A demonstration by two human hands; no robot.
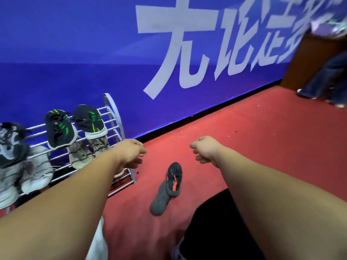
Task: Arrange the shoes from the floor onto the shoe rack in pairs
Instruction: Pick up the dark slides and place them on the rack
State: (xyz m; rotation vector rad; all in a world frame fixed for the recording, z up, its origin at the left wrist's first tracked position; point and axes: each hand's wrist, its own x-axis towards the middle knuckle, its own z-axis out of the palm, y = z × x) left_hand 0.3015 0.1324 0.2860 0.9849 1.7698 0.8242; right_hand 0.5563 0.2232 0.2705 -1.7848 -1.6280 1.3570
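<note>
A tall blue printed banner [75, 53] bearing large white Chinese characters [180, 53] runs along the back of a worn red carpet floor [262, 128], meeting it at a thin dark base strip [206, 113]. At the far right end stands a brown wooden cabinet [304, 59], with pale purple cloth [328, 27] lying blurred on top. Beside it, a bystander's legs in dark blue trousers [323, 76] stand on the carpet, a pale shoe tip [299, 90] showing beneath the hem. Small dark crumbs [234, 131] dot the carpet near the banner.
</note>
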